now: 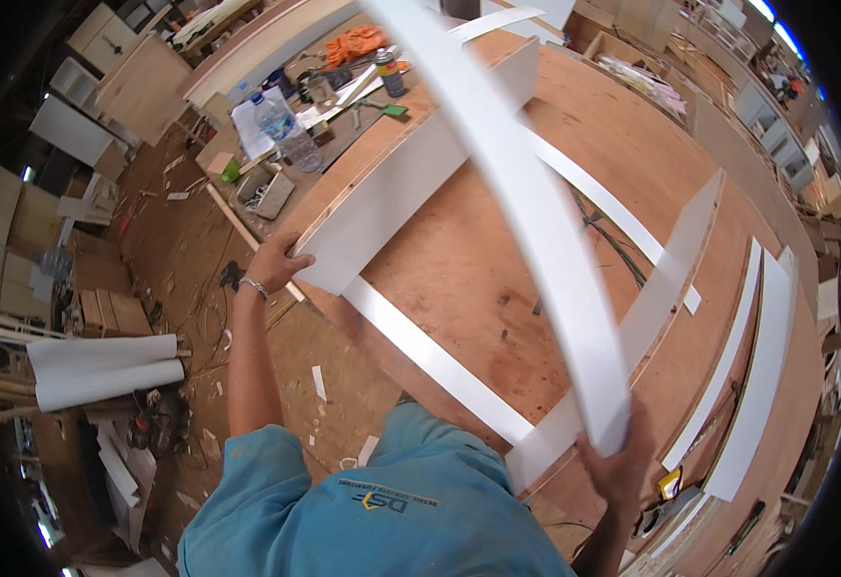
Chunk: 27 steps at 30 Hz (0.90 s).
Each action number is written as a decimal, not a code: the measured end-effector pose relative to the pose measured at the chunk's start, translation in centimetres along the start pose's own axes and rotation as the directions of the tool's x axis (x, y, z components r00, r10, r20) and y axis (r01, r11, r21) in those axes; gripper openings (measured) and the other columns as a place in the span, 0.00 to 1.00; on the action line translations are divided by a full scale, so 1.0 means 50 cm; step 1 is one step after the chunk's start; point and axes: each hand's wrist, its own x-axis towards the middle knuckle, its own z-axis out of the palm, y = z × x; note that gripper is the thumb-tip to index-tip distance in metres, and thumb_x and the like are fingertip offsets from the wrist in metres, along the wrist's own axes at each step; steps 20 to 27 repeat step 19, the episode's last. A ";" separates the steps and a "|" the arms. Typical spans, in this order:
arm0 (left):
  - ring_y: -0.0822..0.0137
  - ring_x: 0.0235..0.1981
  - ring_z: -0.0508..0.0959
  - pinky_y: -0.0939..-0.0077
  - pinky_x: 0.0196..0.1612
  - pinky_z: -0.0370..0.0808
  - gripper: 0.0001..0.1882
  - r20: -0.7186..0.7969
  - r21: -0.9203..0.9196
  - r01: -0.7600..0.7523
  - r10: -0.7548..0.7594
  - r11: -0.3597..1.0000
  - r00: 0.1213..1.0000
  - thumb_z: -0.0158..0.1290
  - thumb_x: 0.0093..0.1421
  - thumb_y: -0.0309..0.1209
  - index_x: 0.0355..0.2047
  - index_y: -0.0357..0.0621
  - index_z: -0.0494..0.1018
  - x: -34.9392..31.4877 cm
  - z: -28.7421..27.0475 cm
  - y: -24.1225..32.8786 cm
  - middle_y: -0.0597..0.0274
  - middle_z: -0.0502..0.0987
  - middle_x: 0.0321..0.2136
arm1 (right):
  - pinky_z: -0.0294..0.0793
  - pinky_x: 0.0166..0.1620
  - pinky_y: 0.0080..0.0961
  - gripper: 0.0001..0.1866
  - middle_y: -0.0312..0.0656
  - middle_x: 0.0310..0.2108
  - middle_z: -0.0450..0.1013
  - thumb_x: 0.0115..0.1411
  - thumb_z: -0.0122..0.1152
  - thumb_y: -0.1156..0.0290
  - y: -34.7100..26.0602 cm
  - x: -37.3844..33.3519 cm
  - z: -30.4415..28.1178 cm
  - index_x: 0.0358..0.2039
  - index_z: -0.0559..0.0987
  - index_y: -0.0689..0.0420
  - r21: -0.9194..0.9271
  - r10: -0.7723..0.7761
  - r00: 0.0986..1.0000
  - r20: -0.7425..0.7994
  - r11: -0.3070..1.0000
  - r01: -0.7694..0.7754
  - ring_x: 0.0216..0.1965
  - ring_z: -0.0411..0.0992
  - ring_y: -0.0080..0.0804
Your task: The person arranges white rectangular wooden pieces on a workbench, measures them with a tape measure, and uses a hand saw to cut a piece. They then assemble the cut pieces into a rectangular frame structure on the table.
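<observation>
My left hand (278, 263) grips the near end of a white board (396, 204) standing on edge. In my right hand (620, 454) is the lower end of a long white strip (528, 197), which slants up and away across the view, above the table. Opposite the first board stands a second white board (675, 264), also on edge and partly hidden by the raised strip. A flat white crosspiece (440, 361) runs between the near ends of the boards, and another crosspiece (608, 197) lies farther back. Together they outline a rectangular frame on the wooden tabletop (459, 274).
More white strips (755, 375) lie along the table's right side, near a yellow tape measure (670, 483). Dark cable (616, 248) lies inside the frame. At the far left are a water bottle (286, 130), an orange cloth (355, 44) and a small box (269, 195). Scraps litter the floor.
</observation>
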 end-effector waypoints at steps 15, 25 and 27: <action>0.60 0.34 0.82 0.67 0.41 0.80 0.56 -0.583 -0.441 -0.166 -0.141 0.882 0.800 0.68 0.54 0.26 0.76 0.46 0.43 -0.085 0.135 -0.040 0.49 0.82 0.43 | 0.62 0.65 0.50 0.44 0.44 0.32 0.73 0.43 0.76 0.54 -0.075 -0.037 0.093 0.59 0.73 0.62 -0.257 -0.186 0.890 0.416 0.915 0.312 0.38 0.75 0.40; 0.57 0.39 0.81 0.66 0.46 0.79 0.61 -0.566 -0.328 -0.152 -0.066 0.932 0.821 0.68 0.54 0.28 0.77 0.50 0.37 -0.090 0.146 -0.022 0.46 0.79 0.48 | 0.62 0.66 0.50 0.44 0.43 0.30 0.72 0.43 0.76 0.55 -0.067 -0.055 0.082 0.60 0.72 0.62 -0.293 -0.173 0.894 0.413 0.904 0.310 0.37 0.74 0.40; 0.57 0.39 0.81 0.66 0.46 0.79 0.61 -0.566 -0.328 -0.152 -0.066 0.932 0.821 0.68 0.54 0.28 0.77 0.50 0.37 -0.090 0.146 -0.022 0.46 0.79 0.48 | 0.62 0.66 0.50 0.44 0.43 0.30 0.72 0.43 0.76 0.55 -0.067 -0.055 0.082 0.60 0.72 0.62 -0.293 -0.173 0.894 0.413 0.904 0.310 0.37 0.74 0.40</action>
